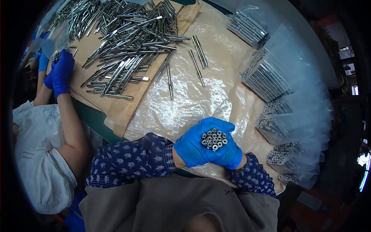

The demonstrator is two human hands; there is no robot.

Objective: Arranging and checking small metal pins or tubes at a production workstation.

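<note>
My left hand (192,145) and my right hand (231,154), both in blue gloves, are closed together around a bundle of metal rods (214,139). The round, hollow ends of the rods face up toward me, and the gloves hide most of their length. Beyond my hands, several loose rods lie on the clear plastic sheet (174,116): a single rod (170,82), another rod (196,68) and a close pair of rods (199,51).
A large heap of metal rods (131,46) covers brown paper at the far left. Clear bags of bundled rods (266,79) line the table's right side. At left, a co-worker's purple-gloved hand (62,72) holds a rod bundle; another blue-gloved hand (43,62) is beyond it.
</note>
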